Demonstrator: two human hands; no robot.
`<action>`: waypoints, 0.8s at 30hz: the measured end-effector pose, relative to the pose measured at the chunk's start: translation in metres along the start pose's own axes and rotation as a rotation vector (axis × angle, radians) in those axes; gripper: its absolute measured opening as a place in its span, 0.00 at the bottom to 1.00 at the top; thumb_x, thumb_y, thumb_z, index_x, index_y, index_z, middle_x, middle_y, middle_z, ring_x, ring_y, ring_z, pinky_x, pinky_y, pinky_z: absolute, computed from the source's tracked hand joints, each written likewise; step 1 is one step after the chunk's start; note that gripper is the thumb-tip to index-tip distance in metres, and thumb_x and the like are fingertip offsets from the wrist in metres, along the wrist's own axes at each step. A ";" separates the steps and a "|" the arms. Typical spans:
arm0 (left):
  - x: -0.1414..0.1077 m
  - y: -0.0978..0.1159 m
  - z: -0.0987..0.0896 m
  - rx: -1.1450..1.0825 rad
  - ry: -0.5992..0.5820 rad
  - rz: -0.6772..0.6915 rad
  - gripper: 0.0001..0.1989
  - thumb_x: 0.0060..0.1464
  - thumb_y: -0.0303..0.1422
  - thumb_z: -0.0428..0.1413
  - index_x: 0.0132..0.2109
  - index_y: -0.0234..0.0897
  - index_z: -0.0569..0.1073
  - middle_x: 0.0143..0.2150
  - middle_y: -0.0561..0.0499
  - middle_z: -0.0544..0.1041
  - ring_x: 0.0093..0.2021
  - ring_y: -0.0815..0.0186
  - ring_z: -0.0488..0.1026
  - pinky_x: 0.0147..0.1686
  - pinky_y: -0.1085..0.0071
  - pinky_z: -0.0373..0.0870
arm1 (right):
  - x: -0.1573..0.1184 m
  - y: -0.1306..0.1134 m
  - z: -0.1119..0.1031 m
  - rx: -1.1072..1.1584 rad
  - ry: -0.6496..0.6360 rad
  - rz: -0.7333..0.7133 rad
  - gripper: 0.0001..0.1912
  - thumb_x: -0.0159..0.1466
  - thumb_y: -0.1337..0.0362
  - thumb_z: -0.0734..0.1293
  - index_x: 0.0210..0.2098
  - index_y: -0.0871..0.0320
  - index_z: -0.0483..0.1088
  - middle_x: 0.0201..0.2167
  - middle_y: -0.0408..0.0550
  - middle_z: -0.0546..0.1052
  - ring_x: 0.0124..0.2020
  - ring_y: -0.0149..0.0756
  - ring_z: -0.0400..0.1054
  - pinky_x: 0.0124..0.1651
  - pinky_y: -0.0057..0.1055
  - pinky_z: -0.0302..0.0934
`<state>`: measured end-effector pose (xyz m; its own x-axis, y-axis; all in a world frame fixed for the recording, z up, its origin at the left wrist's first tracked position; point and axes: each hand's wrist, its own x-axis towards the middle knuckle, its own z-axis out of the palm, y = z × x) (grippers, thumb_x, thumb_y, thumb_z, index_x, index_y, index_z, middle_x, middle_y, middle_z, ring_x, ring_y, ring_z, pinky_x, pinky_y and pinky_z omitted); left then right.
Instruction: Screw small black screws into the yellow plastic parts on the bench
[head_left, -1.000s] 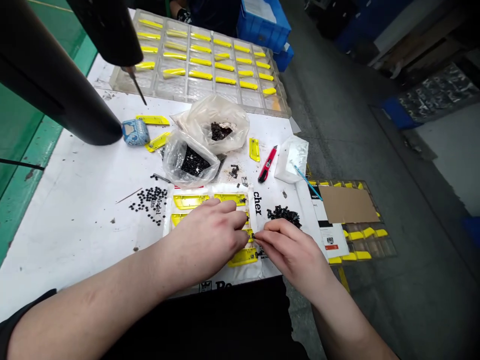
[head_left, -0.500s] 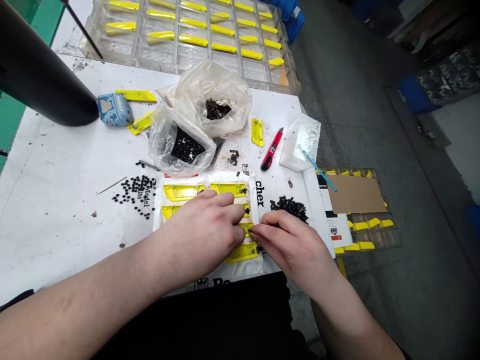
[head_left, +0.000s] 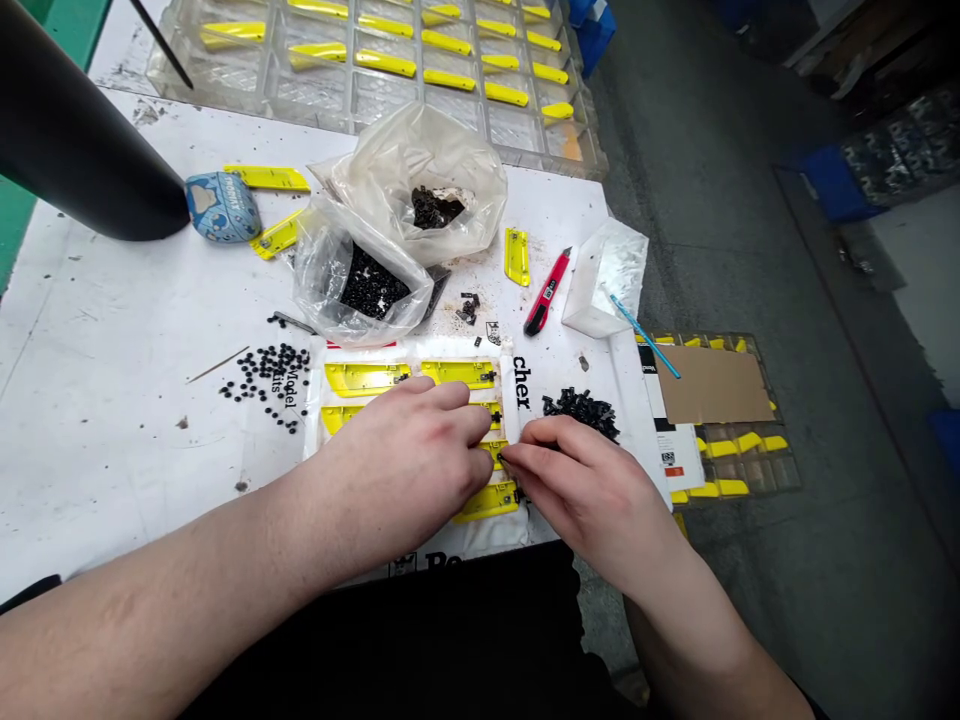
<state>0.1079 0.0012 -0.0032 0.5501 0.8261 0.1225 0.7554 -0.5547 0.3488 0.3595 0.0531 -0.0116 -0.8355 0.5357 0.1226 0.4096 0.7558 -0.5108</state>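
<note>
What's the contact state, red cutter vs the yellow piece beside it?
Apart. The head view shows a strip of white tabletop between the red cutter and yellow piece.

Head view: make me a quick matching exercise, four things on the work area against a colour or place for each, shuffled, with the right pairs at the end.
1. utility knife
2. thin stick
3. piece of cardboard
4. loose little discs

A. brown, lying over the lower-right tray
B. black, scattered left of the yellow parts near the hands
C. red and black
D. light blue, one end at the white block

Right pairs: 1-C; 2-D; 3-A; 4-B
</note>
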 end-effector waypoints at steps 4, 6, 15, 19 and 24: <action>-0.001 0.000 -0.001 0.004 -0.007 -0.001 0.05 0.61 0.32 0.70 0.37 0.42 0.82 0.35 0.51 0.75 0.40 0.55 0.70 0.40 0.56 0.61 | 0.000 0.000 0.000 0.003 -0.004 -0.001 0.08 0.79 0.72 0.68 0.54 0.59 0.77 0.51 0.51 0.76 0.49 0.39 0.73 0.52 0.38 0.72; -0.001 0.001 -0.001 0.001 -0.017 -0.005 0.05 0.61 0.31 0.70 0.37 0.42 0.82 0.35 0.51 0.75 0.41 0.55 0.71 0.40 0.56 0.61 | -0.001 -0.001 -0.001 0.005 -0.008 0.003 0.08 0.79 0.72 0.68 0.55 0.58 0.76 0.51 0.51 0.76 0.50 0.40 0.73 0.52 0.38 0.73; 0.000 0.002 0.000 0.000 -0.034 -0.009 0.04 0.62 0.31 0.70 0.38 0.43 0.82 0.35 0.52 0.75 0.41 0.55 0.71 0.40 0.55 0.63 | -0.001 0.001 -0.001 0.020 -0.011 0.015 0.09 0.79 0.71 0.67 0.55 0.56 0.77 0.51 0.51 0.77 0.49 0.41 0.74 0.52 0.40 0.74; 0.000 0.002 0.000 -0.007 -0.031 -0.005 0.05 0.62 0.31 0.70 0.38 0.42 0.82 0.35 0.52 0.75 0.41 0.54 0.71 0.40 0.55 0.63 | -0.001 -0.002 -0.003 0.048 -0.004 0.028 0.09 0.79 0.71 0.68 0.56 0.57 0.76 0.53 0.51 0.77 0.51 0.40 0.74 0.55 0.38 0.73; -0.001 0.002 0.002 -0.014 -0.014 0.007 0.07 0.65 0.32 0.67 0.36 0.42 0.80 0.35 0.52 0.75 0.40 0.55 0.70 0.40 0.56 0.62 | -0.004 -0.002 -0.010 0.044 0.025 0.040 0.11 0.79 0.71 0.69 0.58 0.57 0.76 0.54 0.50 0.77 0.52 0.38 0.74 0.57 0.36 0.73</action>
<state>0.1100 -0.0010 -0.0047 0.5605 0.8206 0.1115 0.7466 -0.5590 0.3607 0.3661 0.0532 -0.0023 -0.8090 0.5749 0.1223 0.4255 0.7163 -0.5530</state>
